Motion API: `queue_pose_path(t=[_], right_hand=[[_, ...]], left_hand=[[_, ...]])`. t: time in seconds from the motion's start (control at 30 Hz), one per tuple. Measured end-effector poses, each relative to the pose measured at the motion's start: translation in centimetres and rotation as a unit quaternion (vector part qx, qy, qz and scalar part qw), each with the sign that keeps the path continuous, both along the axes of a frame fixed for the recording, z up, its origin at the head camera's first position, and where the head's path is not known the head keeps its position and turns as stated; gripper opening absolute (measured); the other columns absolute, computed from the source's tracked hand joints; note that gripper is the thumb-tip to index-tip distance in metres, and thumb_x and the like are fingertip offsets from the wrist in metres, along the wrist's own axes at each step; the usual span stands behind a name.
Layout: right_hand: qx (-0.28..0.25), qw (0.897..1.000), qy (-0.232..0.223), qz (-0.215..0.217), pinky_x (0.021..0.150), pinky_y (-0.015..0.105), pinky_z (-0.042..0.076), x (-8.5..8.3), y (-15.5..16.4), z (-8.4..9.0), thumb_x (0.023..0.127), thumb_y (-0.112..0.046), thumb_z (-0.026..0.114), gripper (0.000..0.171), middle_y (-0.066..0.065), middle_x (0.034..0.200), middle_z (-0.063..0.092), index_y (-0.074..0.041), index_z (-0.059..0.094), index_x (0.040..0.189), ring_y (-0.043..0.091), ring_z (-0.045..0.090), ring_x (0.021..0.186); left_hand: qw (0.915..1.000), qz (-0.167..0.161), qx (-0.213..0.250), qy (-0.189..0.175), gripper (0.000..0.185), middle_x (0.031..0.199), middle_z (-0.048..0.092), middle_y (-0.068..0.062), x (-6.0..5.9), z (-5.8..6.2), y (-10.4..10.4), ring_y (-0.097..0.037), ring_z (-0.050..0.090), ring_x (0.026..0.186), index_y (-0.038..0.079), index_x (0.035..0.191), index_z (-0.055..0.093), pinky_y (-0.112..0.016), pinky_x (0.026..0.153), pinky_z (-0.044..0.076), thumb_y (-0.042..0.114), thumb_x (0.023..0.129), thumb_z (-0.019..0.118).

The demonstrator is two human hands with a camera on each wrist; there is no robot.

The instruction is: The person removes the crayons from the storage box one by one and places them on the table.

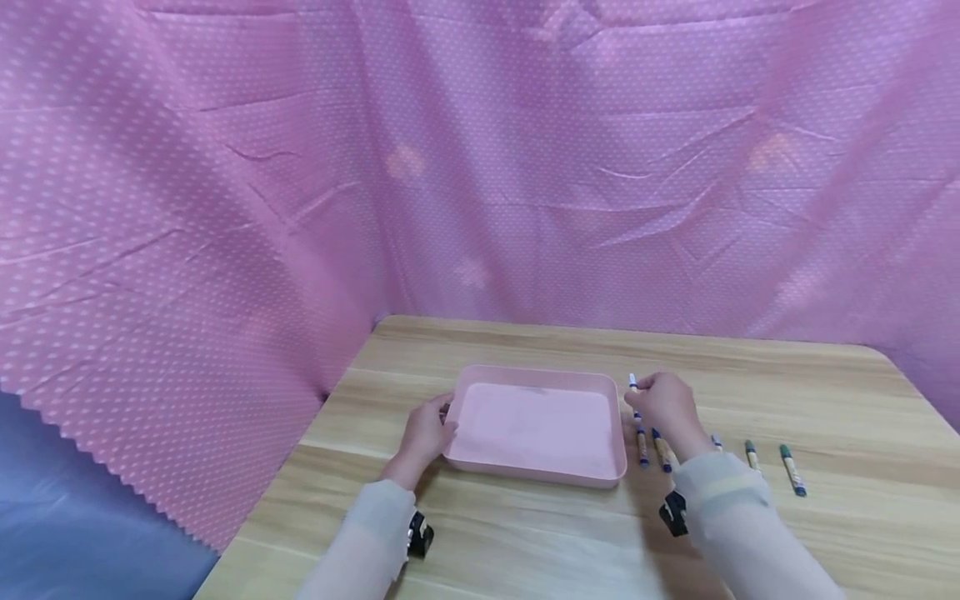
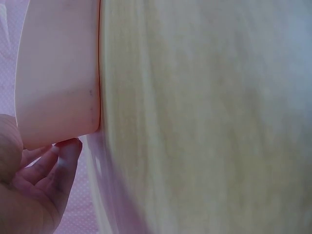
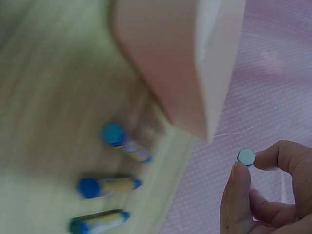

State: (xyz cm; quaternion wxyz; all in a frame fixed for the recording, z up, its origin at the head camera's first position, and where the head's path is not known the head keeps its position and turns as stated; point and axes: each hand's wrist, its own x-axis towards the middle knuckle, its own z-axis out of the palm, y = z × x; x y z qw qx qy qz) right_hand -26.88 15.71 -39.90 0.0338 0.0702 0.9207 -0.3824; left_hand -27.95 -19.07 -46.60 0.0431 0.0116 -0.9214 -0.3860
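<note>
A shallow pink tray (image 1: 536, 477) lies on the wooden table. My left hand (image 1: 426, 432) holds the tray's left side, with the thumb by the rim and curled fingers against the outer wall in the left wrist view. Just off the tray's right side, my right hand (image 1: 667, 408) pinches a crayon (image 3: 246, 157) between thumb and fingertips. Its pale, many-sided end faces the right wrist camera, and its white tip pokes out beyond the fingers in the head view. Below this hand lie a crayon with blue ends (image 1: 642, 448) and a dark blue crayon (image 1: 662, 451).
Farther right on the table (image 1: 525, 537) lie a green crayon (image 1: 792, 471), another green-tipped crayon (image 1: 752, 455) and one partly hidden by the right sleeve (image 1: 717, 442). A pink dotted cloth (image 1: 570, 192) hangs behind the table and along its left side.
</note>
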Motion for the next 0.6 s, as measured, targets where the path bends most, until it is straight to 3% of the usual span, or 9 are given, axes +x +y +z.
queue_pose_path(t=[0.1,0.23,0.47,0.6], right_hand=[[-0.004,1.000,-0.017,-0.006,0.082,0.050,0.051,0.4,0.6,-0.8,0.088,-0.016,0.058,0.041,0.029,0.115,0.058,0.012,0.055,0.118,0.039,0.059,0.098],[0.003,1.000,-0.019,-0.011,0.078,0.049,0.052,0.7,0.5,-2.2,0.085,-0.018,0.060,0.039,0.025,0.108,0.062,0.009,0.058,0.113,0.034,0.060,0.090],[0.010,1.000,-0.015,-0.011,0.058,0.033,0.049,1.1,0.0,-4.1,0.084,-0.018,0.063,0.026,0.010,0.078,0.064,0.005,0.066,0.095,0.021,0.057,0.067],[0.006,1.000,-0.018,-0.007,0.054,0.029,0.046,1.3,-0.1,-4.5,0.083,-0.013,0.062,0.021,0.005,0.070,0.062,0.005,0.067,0.091,0.018,0.057,0.063]], left_hand=[[1.0000,0.002,-0.004,-0.002,0.050,0.113,0.064,-0.015,0.0,0.1,0.1,-0.028,0.060,0.103,0.000,0.131,0.055,-0.035,0.088,0.052,-0.005,0.083,0.066],[0.9999,0.003,-0.010,0.000,0.049,0.113,0.064,-0.016,0.1,0.2,-0.1,-0.028,0.060,0.103,-0.001,0.130,0.055,-0.036,0.088,0.052,-0.005,0.083,0.066],[0.9999,0.005,-0.009,-0.002,0.049,0.113,0.064,-0.016,-0.1,0.1,-0.1,-0.028,0.060,0.103,0.000,0.131,0.055,-0.034,0.088,0.052,-0.005,0.083,0.066],[0.9999,0.006,-0.006,-0.008,0.049,0.114,0.064,-0.015,-0.2,0.0,0.0,-0.028,0.060,0.104,0.000,0.131,0.055,-0.034,0.087,0.053,-0.005,0.083,0.066]])
